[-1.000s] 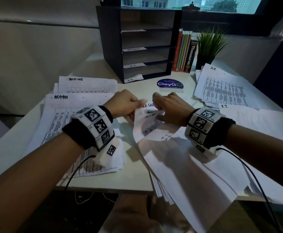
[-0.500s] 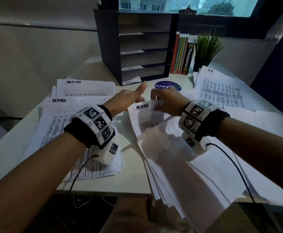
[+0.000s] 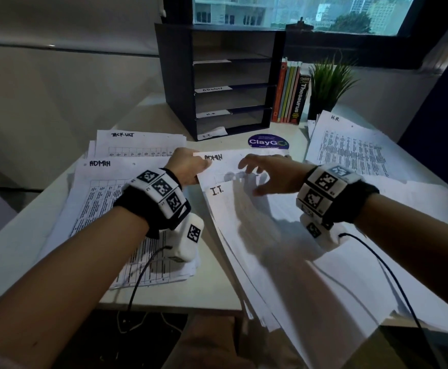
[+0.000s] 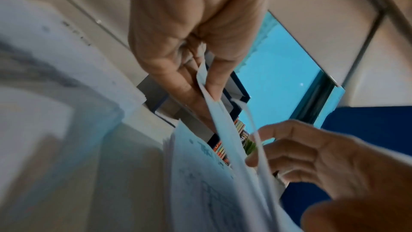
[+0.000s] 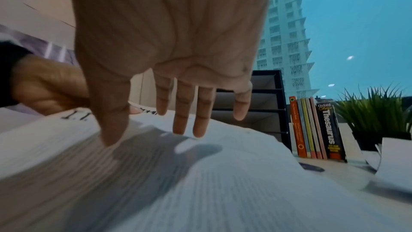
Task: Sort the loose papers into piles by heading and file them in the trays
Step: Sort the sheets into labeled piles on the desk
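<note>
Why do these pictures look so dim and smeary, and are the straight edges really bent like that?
Head view: dim room, daylight only from the window; the right hand casts a shadow on the white I.T.-headed sheet; desk edges bow. Left wrist view: the left hand pinches a white paper; surroundings are motion-blurred. Right wrist view: foreground paper smeared, the black Thesaurus book sharp.

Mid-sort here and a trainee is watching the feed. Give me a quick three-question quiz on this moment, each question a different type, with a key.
1. True or false: the left hand pinches the white paper sheet headed ADMIN.
2. Which handwritten heading shows on the sheet under the open right hand? A) H.R. B) I.T. C) TASK LIST
3. Fill in: the black tray rack stands left of a row of upright ____.

Key: 1 true; 2 B, the white I.T. sheet; 3 books.
</note>
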